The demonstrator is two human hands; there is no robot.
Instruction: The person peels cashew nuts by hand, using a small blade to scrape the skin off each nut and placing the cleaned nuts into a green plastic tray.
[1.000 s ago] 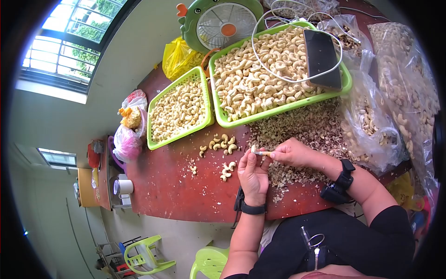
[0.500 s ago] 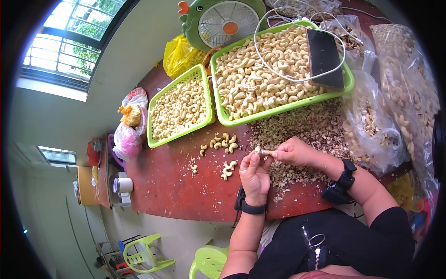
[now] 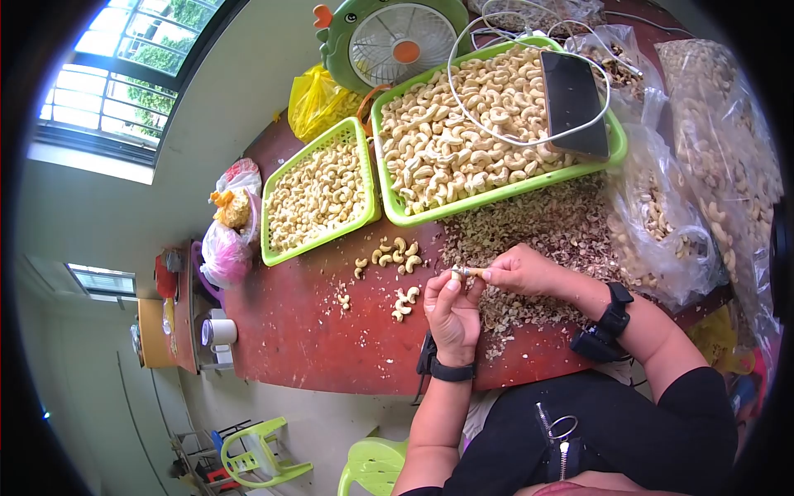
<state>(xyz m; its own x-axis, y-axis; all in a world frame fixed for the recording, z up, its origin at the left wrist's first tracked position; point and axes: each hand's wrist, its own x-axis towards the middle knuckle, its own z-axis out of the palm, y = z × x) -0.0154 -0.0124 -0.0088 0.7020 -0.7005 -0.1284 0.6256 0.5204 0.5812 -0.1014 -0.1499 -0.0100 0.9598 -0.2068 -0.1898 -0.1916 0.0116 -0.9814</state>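
My left hand (image 3: 452, 318) pinches a cashew nut (image 3: 456, 274) between thumb and fingertips, mostly covered by them. My right hand (image 3: 519, 271) is closed around a small wooden-handled knife (image 3: 472, 271), its metal tip touching the nut; the blade itself is too small to make out. Under and behind my hands spreads a heap of cashew skin flakes (image 3: 538, 231). Left of them, on the red table (image 3: 314, 339), lie a loose group of pale cashews (image 3: 397, 255) and a smaller cluster (image 3: 404, 304).
A large green basket of cashews (image 3: 400, 218) stands behind, with a phone (image 3: 575, 103) and white cable on top. Beside it is a smaller green basket (image 3: 273, 258). A fan (image 3: 405, 51) stands at the back; plastic bags of cashews (image 3: 662, 215) line the right.
Both hands stay almost in place, with the knife tip still at the nut. The whole view has shifted very slightly.
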